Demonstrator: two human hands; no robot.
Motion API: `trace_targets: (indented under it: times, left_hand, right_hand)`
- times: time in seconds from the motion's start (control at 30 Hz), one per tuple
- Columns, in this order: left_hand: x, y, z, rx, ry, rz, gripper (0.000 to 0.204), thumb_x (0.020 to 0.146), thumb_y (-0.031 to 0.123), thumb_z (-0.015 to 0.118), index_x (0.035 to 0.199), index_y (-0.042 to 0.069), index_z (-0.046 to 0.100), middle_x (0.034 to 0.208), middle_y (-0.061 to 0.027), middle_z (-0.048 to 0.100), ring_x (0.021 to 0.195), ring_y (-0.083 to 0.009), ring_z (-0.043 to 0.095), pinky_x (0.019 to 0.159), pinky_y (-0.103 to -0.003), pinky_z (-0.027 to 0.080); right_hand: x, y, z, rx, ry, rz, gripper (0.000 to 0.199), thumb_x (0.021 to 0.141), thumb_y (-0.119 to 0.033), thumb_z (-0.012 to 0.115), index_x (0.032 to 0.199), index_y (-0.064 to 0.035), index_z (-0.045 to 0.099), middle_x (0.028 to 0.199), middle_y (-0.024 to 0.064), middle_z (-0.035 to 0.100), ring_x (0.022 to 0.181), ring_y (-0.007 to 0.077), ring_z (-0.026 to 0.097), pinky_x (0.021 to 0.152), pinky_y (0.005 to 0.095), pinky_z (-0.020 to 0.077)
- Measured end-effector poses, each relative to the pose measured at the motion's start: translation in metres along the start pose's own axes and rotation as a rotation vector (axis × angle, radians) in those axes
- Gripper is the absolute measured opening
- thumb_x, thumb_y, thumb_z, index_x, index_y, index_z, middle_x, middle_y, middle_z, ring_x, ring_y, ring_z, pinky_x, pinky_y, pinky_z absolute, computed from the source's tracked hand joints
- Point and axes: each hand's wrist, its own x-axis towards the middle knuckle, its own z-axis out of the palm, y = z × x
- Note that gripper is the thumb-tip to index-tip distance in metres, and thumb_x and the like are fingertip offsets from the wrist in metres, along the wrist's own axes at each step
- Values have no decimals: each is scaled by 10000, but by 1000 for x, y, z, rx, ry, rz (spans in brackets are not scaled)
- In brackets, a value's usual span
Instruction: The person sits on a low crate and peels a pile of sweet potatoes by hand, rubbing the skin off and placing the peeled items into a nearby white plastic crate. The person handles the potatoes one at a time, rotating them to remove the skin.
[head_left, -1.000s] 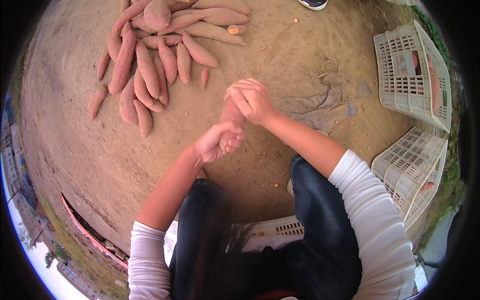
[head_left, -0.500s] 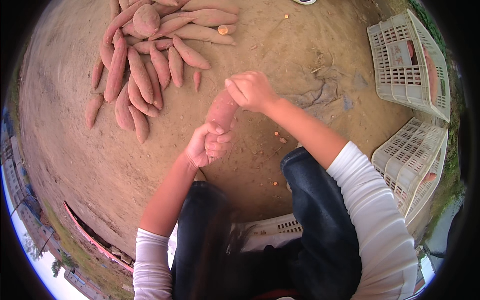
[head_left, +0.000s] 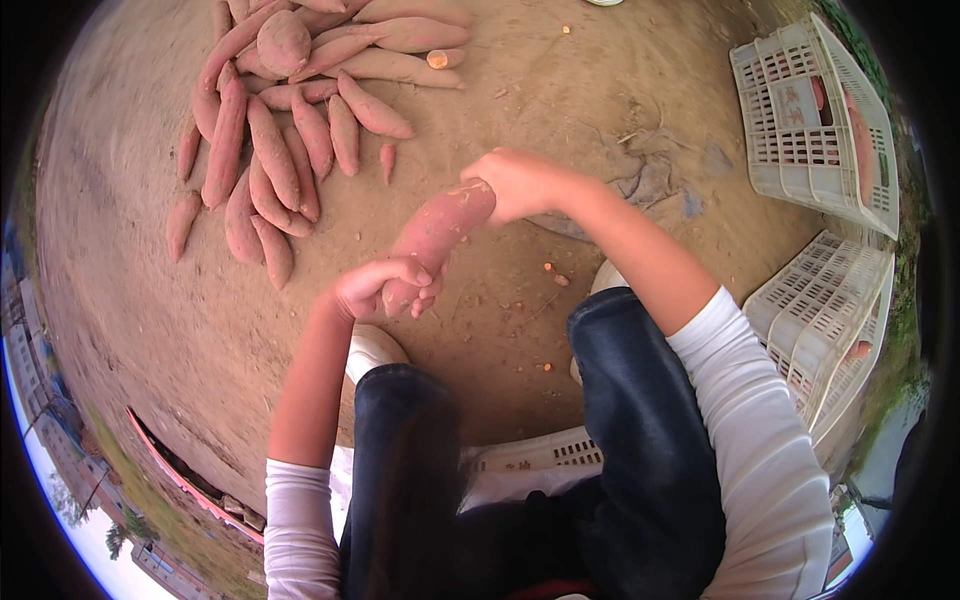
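I hold one long pinkish sweet potato (head_left: 437, 232) by both ends above the bare soil. My left hand (head_left: 378, 287) grips its near, lower end. My right hand (head_left: 515, 183) closes around its far, upper end. The potato slants from lower left to upper right between the hands. A pile of several sweet potatoes (head_left: 290, 130) lies on the ground at the upper left, beyond my left hand.
Two white slatted plastic crates stand at the right, one farther off (head_left: 810, 120) and one nearer (head_left: 830, 320). Another white crate (head_left: 545, 455) sits under me between my knees. Small orange scraps (head_left: 553, 272) dot the soil. My white shoes rest on the dirt.
The hands have drawn apart along the sweet potato, so more of its length shows between them. The view has shifted, bringing the pile lower in the picture.
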Motion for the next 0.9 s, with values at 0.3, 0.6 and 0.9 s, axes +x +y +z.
trace_targets:
  times: [0.3,0.6,0.9]
  left_hand:
    - [43,32,66,1433,903,728,732,704,131,775,1365,107,462,1176,-153,556,1110,-355,568,968,-436,475]
    - [46,1,-11,1325,1121,591,295,763,127,714,987,57,535,720,-153,598,743,-372,631,674,-447,512]
    - [-22,-12,-49,1105,1307,508,434,736,55,714,1104,50,484,872,-137,591,843,-332,606,766,-416,502]
  right_hand:
    - [4,-8,16,-428,327,-17,92,757,-55,645,844,-43,672,805,163,709,785,347,704,670,443,544]
    - [-6,16,19,-136,439,190,148,734,-131,661,868,-69,655,825,177,697,821,393,674,703,477,528]
    - [-37,46,-3,-108,649,496,273,726,-256,721,928,-78,674,870,202,699,864,406,668,773,486,537]
